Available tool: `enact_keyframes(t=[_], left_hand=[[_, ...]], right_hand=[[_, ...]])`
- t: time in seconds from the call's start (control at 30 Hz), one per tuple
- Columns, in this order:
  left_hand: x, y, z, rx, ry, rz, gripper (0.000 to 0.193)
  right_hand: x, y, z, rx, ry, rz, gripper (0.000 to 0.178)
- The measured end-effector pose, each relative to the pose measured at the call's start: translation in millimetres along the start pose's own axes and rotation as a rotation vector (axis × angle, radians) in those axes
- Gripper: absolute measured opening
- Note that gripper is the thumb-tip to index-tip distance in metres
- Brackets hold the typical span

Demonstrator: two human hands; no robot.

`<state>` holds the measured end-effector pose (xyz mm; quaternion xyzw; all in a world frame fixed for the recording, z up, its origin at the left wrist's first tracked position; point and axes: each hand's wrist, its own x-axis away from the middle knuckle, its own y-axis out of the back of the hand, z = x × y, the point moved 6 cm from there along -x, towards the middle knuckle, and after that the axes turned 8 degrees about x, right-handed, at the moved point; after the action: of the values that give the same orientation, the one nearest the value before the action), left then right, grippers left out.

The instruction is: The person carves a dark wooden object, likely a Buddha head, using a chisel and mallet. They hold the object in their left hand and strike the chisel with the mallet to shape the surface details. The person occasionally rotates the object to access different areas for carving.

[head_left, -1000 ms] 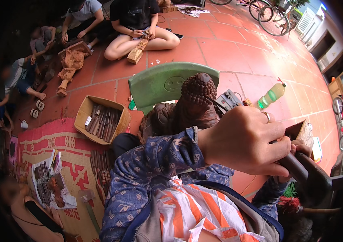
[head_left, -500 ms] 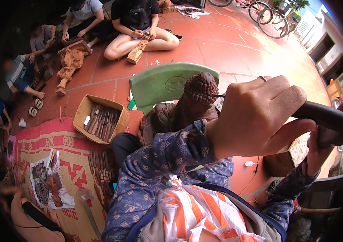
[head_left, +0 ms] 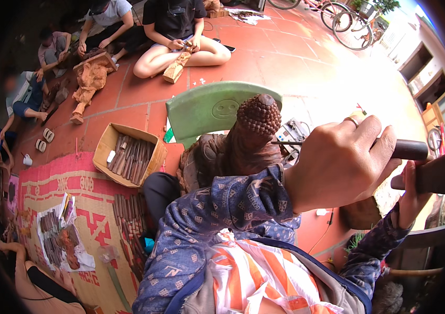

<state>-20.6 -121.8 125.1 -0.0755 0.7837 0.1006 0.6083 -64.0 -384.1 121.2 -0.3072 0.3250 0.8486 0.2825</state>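
Observation:
My left hand (head_left: 340, 159) is closed around a chisel (head_left: 410, 149) with a dark handle. Its thin metal shaft points left, and the tip meets or nearly meets the side of a dark brown wooden statue (head_left: 227, 152), below the knobbly curls of its head. At the right, my right hand (head_left: 413, 196) grips a dark wooden mallet (head_left: 440, 175), partly cut off by the dark rim of the picture. The mallet is close to the end of the chisel's handle; a small gap shows between them. Behind the statue stands a green plastic chair back (head_left: 196, 107).
A cardboard box (head_left: 151, 159) of carving tools sits at left, beside a red-patterned mat (head_left: 102, 196) with rows of more tools. Several people work on the tiled floor; one holds a pale wood carving (head_left: 177, 68). A larger carving (head_left: 90, 83) lies near them. Bicycles (head_left: 356, 31) stand far right.
The chisel tip has shifted down from the curls to lower on the statue's side. My left hand has moved slightly right. The mallet now sits lower relative to the chisel's handle.

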Motion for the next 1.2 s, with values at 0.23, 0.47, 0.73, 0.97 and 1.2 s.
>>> enact_keyframes(t=[0.23, 0.47, 0.73, 0.97, 1.2], left_hand=[[-1.2, 12.2, -3.6, 0.162, -0.058, 0.147, 0.04], [3.4, 10.5, 7.8, 0.18, -0.092, 0.029, 0.042], [1.8, 18.7, 11.6, 0.219, -0.098, -0.062, 0.043], [-5.9, 14.1, 19.9, 0.191, -0.033, -0.134, 0.038], [-14.7, -14.9, 55.0, -0.001, 0.391, 0.135, 0.033]], right_hand=[[19.9, -3.3, -13.8, -0.01, 0.316, 0.151, 0.048], [23.3, -9.2, 2.9, 0.06, 0.264, 0.019, 0.024], [20.6, 15.4, -23.5, -0.043, 0.202, -0.028, 0.034], [1.1, -8.8, -0.5, 0.2, 0.144, -0.111, 0.019], [2.8, -19.8, -1.8, 0.004, -0.065, 0.058, 0.014]])
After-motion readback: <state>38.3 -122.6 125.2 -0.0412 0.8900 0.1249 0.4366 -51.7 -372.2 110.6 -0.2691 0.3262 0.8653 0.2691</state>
